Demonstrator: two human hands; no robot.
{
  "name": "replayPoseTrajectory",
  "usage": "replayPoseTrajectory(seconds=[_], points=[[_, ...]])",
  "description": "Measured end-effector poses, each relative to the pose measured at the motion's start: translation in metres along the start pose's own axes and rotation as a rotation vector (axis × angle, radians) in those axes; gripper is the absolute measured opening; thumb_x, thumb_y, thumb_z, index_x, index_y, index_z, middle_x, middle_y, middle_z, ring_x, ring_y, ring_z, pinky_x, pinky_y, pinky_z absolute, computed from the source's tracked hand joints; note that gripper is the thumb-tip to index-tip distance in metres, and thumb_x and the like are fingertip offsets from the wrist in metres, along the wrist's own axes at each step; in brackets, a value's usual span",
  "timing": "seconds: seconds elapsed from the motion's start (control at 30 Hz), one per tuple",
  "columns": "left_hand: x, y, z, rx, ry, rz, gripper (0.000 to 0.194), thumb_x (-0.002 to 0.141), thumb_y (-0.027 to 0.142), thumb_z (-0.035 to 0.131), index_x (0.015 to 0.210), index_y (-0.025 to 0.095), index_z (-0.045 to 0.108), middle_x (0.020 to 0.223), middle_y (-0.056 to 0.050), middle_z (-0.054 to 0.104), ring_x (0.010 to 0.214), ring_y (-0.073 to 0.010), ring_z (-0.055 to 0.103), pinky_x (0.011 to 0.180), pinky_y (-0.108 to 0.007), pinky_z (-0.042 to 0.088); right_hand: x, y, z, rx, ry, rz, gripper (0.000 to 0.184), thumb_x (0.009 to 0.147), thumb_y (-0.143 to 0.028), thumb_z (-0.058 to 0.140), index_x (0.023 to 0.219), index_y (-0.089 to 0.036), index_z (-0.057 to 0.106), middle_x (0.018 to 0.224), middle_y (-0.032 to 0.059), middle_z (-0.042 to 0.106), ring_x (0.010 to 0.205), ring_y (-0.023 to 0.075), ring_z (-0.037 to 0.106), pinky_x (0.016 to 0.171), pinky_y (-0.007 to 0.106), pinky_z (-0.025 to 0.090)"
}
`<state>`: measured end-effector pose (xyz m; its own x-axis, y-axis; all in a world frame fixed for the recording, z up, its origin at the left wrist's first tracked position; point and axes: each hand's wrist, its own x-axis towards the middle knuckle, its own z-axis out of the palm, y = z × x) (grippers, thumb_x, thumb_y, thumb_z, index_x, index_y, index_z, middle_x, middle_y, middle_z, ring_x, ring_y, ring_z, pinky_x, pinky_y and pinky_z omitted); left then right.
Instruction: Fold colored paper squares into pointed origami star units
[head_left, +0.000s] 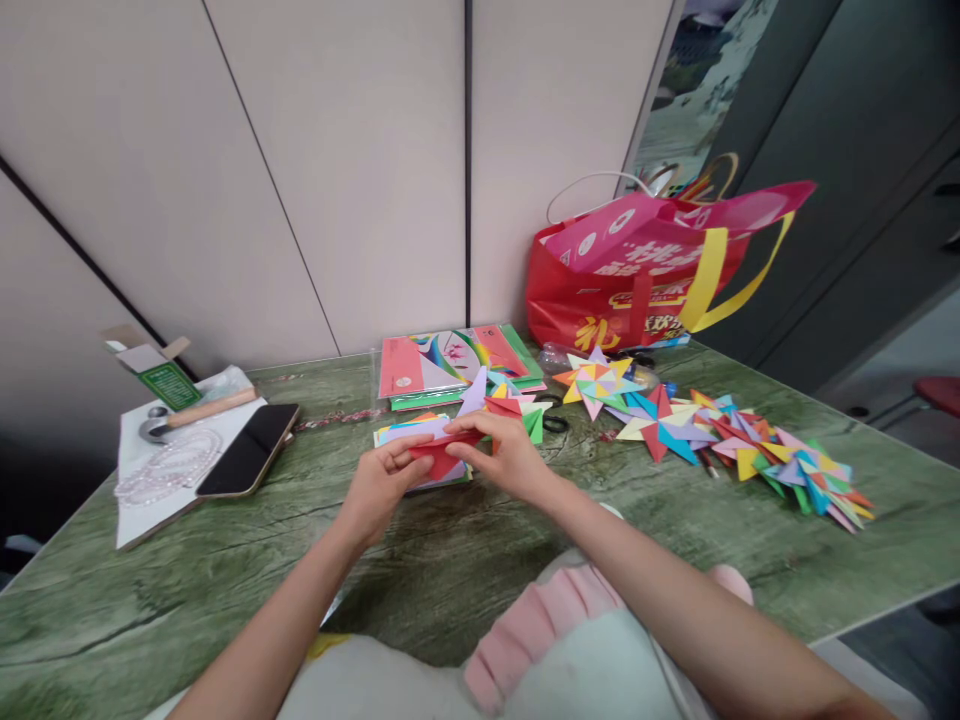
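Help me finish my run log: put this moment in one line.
left hand: pinches red paper | right hand: pinches red paper | stars: on table

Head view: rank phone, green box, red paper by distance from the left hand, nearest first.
1. Red paper: held in the left hand.
2. Phone: to the hand's left.
3. Green box: farther left, beyond the phone.

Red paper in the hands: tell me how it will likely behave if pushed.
The red paper is probably very light, as the left hand and right hand hold it only with their fingers. Being thin, it would likely bend easily, though the seemingly folded upper edge might be slightly stiffer.
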<state>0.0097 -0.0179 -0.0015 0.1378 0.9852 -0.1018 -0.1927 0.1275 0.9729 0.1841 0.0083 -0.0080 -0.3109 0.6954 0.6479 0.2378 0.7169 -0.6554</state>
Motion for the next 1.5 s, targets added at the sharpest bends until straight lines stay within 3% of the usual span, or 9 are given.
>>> replayPoseTrajectory(seconds=[0.2, 0.37, 0.67, 0.87, 1.0, 1.1, 1.23, 1.33, 1.5], points=[[0.002, 0.001, 0.0, -0.136, -0.047, -0.002, 0.026, 0.066, 0.021, 0.069, 0.09, 0.011, 0.066, 0.084, -0.007, 0.071, 0.074, -0.0178, 0.066, 0.07, -0.029, 0.052, 0.001, -0.006, -0.003, -0.109, 0.027, -0.186, 0.009, 0.079, -0.025, 0.056, 0.085, -0.021, 0.061, 0.103, 0.008, 0.061, 0.104, 0.0188, 0.053, 0.091, 0.037, 0.041], [0.002, 0.001, 0.001, -0.173, -0.055, -0.014, 0.023, 0.069, 0.023, 0.067, 0.088, 0.01, 0.066, 0.079, -0.008, 0.071, 0.069, -0.0169, 0.065, 0.066, -0.028, 0.053, -0.001, -0.006, -0.002, -0.322, -0.026, -0.285, 0.021, 0.069, -0.04, 0.065, 0.083, -0.024, 0.065, 0.118, 0.0068, 0.053, 0.122, 0.0271, 0.035, 0.103, 0.052, 0.018], [0.001, -0.001, 0.003, -0.225, -0.074, -0.004, 0.024, 0.073, 0.022, 0.063, 0.094, 0.011, 0.064, 0.081, -0.008, 0.071, 0.073, -0.0171, 0.066, 0.072, -0.031, 0.052, -0.005, -0.006, 0.006, -0.356, -0.023, -0.235, 0.011, 0.075, -0.03, 0.058, 0.069, -0.024, 0.066, 0.122, 0.0037, 0.049, 0.127, 0.0265, 0.026, 0.102, 0.051, 0.019], [0.002, 0.001, 0.004, -0.249, -0.043, 0.021, 0.026, 0.075, 0.019, 0.061, 0.1, 0.012, 0.062, 0.088, -0.008, 0.07, 0.087, -0.0211, 0.064, 0.081, -0.036, 0.05, -0.004, -0.014, 0.005, -0.337, 0.05, -0.121, 0.01, 0.07, -0.029, 0.063, 0.065, -0.022, 0.067, 0.139, 0.0001, 0.029, 0.132, 0.03, 0.009, 0.103, 0.053, 0.011], [0.0, 0.0, 0.004, -0.243, -0.067, 0.06, 0.028, 0.076, 0.018, 0.06, 0.102, 0.012, 0.06, 0.097, -0.008, 0.068, 0.096, -0.023, 0.061, 0.087, -0.04, 0.047, -0.003, -0.011, 0.007, -0.251, 0.107, 0.004, 0.009, 0.07, -0.028, 0.063, 0.066, -0.021, 0.066, 0.141, 0.001, 0.027, 0.131, 0.0272, 0.017, 0.105, 0.046, 0.014], [-0.002, -0.001, 0.005, -0.216, -0.095, 0.072, 0.028, 0.076, 0.019, 0.06, 0.103, 0.013, 0.06, 0.1, -0.008, 0.067, 0.099, -0.0241, 0.06, 0.089, -0.042, 0.046, -0.003, -0.003, 0.009, -0.122, 0.153, 0.175, 0.011, 0.069, -0.03, 0.064, 0.068, -0.02, 0.067, 0.132, 0.0066, 0.039, 0.124, 0.0252, 0.031, 0.1, 0.041, 0.027], [-0.002, -0.002, 0.005, -0.189, -0.12, 0.085, 0.026, 0.075, 0.021, 0.061, 0.1, 0.014, 0.062, 0.099, -0.008, 0.068, 0.1, -0.0244, 0.059, 0.089, -0.043, 0.046, -0.003, 0.005, 0.011, -0.01, 0.144, 0.335, 0.012, 0.068, -0.029, 0.064, 0.062, -0.019, 0.066, 0.08, 0.0048, 0.063, 0.091, 0.0205, 0.055, 0.092, 0.038, 0.035], [-0.002, -0.002, 0.006, -0.158, -0.124, 0.088, 0.026, 0.072, 0.02, 0.064, 0.097, 0.013, 0.064, 0.096, -0.007, 0.069, 0.096, -0.024, 0.061, 0.09, -0.043, 0.045, -0.003, 0.006, 0.012, 0.016, 0.17, 0.356, 0.011, 0.067, -0.027, 0.065, 0.061, -0.018, 0.066, 0.066, 0.0021, 0.061, 0.072, 0.0169, 0.055, 0.08, 0.034, 0.041], [-0.002, -0.002, 0.006, -0.118, -0.077, 0.058, 0.031, 0.063, 0.017, 0.071, 0.093, 0.013, 0.064, 0.088, -0.006, 0.071, 0.086, -0.023, 0.065, 0.088, -0.042, 0.047, -0.003, 0.006, 0.013, 0.038, 0.193, 0.355, 0.011, 0.065, -0.028, 0.066, 0.06, -0.018, 0.066, 0.066, 0.0031, 0.061, 0.068, 0.016, 0.054, 0.066, 0.029, 0.043]])
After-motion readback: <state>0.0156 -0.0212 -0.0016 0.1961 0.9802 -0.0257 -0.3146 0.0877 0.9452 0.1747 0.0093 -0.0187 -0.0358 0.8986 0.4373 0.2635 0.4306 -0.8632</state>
